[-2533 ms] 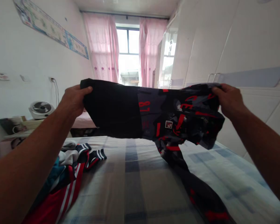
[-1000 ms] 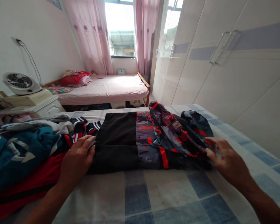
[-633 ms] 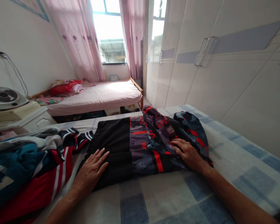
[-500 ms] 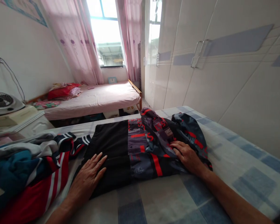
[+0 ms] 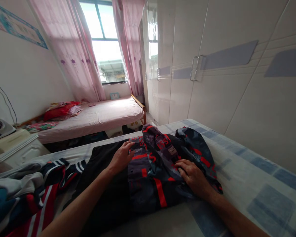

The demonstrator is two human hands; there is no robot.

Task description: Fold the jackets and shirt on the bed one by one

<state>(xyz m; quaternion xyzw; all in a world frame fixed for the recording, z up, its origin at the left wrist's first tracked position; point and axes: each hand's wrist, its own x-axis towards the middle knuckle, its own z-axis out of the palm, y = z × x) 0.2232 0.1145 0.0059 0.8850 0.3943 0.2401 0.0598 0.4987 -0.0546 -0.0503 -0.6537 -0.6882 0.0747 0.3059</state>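
Note:
A black jacket [image 5: 145, 187] with grey panels and red stripes and lettering lies on the bed in front of me. Its hooded or sleeved part [image 5: 160, 144], which I cannot make out clearly, is bunched on top, showing a small label [image 5: 172, 150]. My left hand [image 5: 122, 156] is over the edge where plain black cloth meets the patterned panel, fingers slightly bent and apart, nothing visible in them. On the bunched cloth below the label rests my right hand [image 5: 191, 174], fingers loosely bent over the fabric; its thumb is hidden.
A heap of clothes [image 5: 49, 187] in red, white, navy and teal lies left on the checked bed [image 5: 239, 184]. Beyond it are a white chest [image 5: 24, 149] with a fan [image 5: 0, 126] and a second bed [image 5: 108, 113]. A white wardrobe [image 5: 219, 92] lines the right side.
My left hand has moved forward and right, from the plain black part to the patterned panel's edge. My right hand stays on the bunched cloth. The view has tilted up and turned slightly right.

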